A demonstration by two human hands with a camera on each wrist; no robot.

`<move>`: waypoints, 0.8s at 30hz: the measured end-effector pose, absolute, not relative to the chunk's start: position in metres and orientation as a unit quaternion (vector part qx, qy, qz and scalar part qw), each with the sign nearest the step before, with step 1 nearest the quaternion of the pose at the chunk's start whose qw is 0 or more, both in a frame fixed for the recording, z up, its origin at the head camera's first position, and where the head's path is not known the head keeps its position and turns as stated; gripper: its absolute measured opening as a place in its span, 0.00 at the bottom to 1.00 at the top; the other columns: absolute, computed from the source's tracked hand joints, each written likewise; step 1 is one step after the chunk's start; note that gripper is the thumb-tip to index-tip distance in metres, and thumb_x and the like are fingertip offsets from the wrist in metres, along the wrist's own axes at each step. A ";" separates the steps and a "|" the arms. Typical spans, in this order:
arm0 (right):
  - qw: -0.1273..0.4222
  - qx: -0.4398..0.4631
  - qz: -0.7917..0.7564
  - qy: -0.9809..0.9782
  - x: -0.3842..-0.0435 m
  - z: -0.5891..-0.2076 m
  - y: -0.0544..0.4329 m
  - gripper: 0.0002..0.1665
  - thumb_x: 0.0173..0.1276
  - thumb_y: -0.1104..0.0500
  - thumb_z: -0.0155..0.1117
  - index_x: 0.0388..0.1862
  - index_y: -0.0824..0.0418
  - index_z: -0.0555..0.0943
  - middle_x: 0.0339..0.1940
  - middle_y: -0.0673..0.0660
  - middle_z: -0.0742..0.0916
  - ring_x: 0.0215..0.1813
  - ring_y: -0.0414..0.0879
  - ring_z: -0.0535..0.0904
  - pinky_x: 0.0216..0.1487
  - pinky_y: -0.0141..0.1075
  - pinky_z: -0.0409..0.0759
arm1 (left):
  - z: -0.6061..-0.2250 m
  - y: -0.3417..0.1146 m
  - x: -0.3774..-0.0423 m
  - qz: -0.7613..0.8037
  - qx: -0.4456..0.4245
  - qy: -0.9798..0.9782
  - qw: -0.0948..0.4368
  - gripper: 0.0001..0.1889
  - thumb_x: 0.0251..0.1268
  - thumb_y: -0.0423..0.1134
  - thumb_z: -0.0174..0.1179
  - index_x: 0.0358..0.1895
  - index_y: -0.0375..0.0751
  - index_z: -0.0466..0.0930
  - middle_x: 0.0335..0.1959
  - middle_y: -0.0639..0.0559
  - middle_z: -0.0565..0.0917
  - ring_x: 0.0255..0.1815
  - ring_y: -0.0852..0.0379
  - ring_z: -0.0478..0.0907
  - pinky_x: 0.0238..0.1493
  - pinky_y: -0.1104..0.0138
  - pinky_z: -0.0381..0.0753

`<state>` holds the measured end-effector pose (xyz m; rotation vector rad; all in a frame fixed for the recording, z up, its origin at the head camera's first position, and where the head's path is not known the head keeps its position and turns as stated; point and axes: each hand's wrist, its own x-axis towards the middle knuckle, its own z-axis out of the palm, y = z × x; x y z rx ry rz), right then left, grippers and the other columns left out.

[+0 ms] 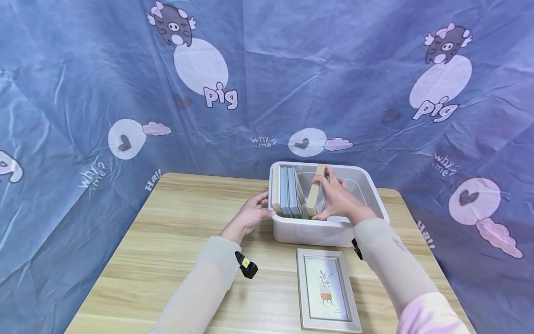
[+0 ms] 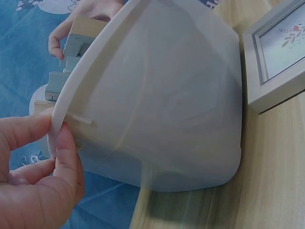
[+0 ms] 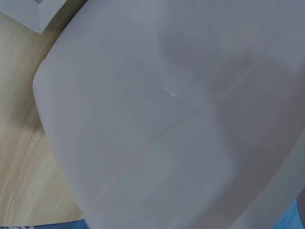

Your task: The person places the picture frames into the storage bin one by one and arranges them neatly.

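Observation:
A white plastic bin (image 1: 325, 233) stands at the back of the table. Inside its left half, several picture frames stand on edge: a light wood one (image 1: 276, 190) at the left wall, blue ones (image 1: 285, 194) beside it, and others partly hidden. My right hand (image 1: 340, 199) reaches into the bin and grips a light wood picture frame (image 1: 314, 199), which leans slightly to the right. At the bin's left side, my left hand (image 1: 252, 214) pinches the rim between thumb and fingers, clearly seen in the left wrist view. The bin's outer wall (image 3: 143, 119) fills most of the right wrist view.
A silver-edged picture frame (image 1: 304, 292) with a plant drawing lies face up on the wooden table (image 1: 175, 241), in front of the bin. Behind the table hangs a blue cloth (image 1: 275, 111) printed with pigs.

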<state>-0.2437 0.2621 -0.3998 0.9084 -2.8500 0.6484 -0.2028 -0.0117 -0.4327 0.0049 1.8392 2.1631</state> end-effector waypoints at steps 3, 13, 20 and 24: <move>0.039 0.304 0.212 -0.928 -0.245 -0.402 0.257 0.60 0.24 0.43 0.85 0.57 0.52 0.61 0.70 0.78 0.47 0.72 0.69 0.43 0.61 0.71 0.51 | -0.432 -0.013 -0.202 0.754 0.004 0.640 0.151 0.38 0.51 0.13 0.56 0.70 0.33 0.60 0.53 0.35 0.68 0.38 0.55 0.76 0.49 0.65 0.81; 0.041 0.345 0.207 -0.915 -0.249 -0.403 0.248 0.59 0.25 0.44 0.86 0.56 0.52 0.61 0.70 0.76 0.51 0.73 0.65 0.43 0.63 0.67 0.52 | -0.433 -0.014 -0.200 0.750 0.005 0.644 0.152 0.38 0.51 0.14 0.56 0.70 0.33 0.61 0.52 0.37 0.69 0.40 0.53 0.76 0.49 0.65 0.81; 0.030 0.357 0.199 -0.912 -0.252 -0.400 0.247 0.60 0.25 0.43 0.86 0.56 0.52 0.61 0.69 0.78 0.55 0.73 0.67 0.42 0.63 0.67 0.52 | -0.434 -0.012 -0.201 0.749 0.006 0.644 0.152 0.38 0.52 0.14 0.56 0.70 0.34 0.60 0.54 0.35 0.68 0.39 0.55 0.75 0.48 0.66 0.81; 0.024 0.369 0.198 -0.908 -0.255 -0.400 0.246 0.59 0.25 0.43 0.86 0.56 0.52 0.61 0.70 0.78 0.52 0.73 0.69 0.43 0.62 0.68 0.56 | -0.435 -0.011 -0.202 0.749 0.005 0.644 0.152 0.38 0.52 0.14 0.56 0.70 0.33 0.60 0.54 0.35 0.68 0.40 0.55 0.75 0.48 0.65 0.81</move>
